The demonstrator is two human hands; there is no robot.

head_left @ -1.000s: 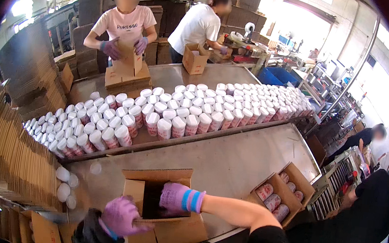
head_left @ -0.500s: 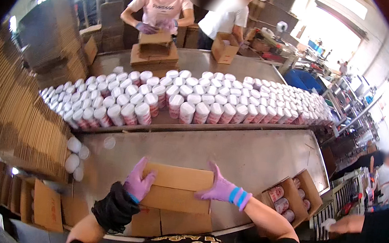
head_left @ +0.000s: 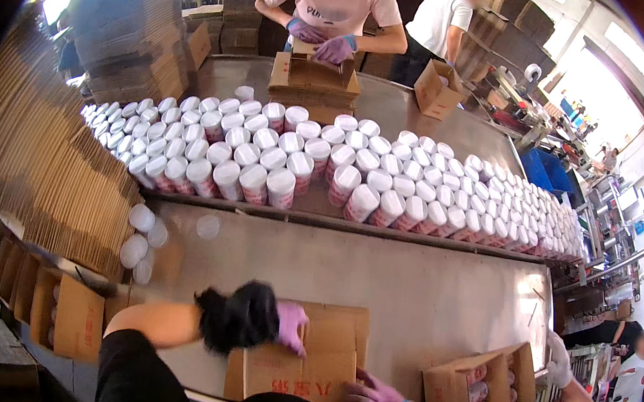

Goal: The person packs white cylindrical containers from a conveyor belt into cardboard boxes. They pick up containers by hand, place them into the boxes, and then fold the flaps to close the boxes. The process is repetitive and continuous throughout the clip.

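Observation:
A brown cardboard box [head_left: 301, 369] with red print on its upward face lies in front of me at the table's near edge. My left hand [head_left: 292, 328], in a purple glove below a black sleeve cover, grips its upper part with the fingers bent over it. At its lower right edge is my right hand [head_left: 381, 397], also purple-gloved with a blue wristband, its fingers closed on that side. More cardboard [head_left: 356, 320] shows behind and beneath the box. My forearm and shirt hide part of the near side.
Rows of white-lidded cans [head_left: 403, 186] stand beyond the table's ledge. Loose round lids [head_left: 134, 247] lie left, beside stacked flat cartons [head_left: 47, 170]. An open carton of cans [head_left: 468, 384] stands right, near another person's gloved hand [head_left: 558, 359]. Across the table, a person in pink [head_left: 332, 4] handles a box.
The box has been turned, so its printed face now shows. Both my hands have moved lower and shifted their hold. My view has shifted. A gloved hand at right has moved toward the table edge.

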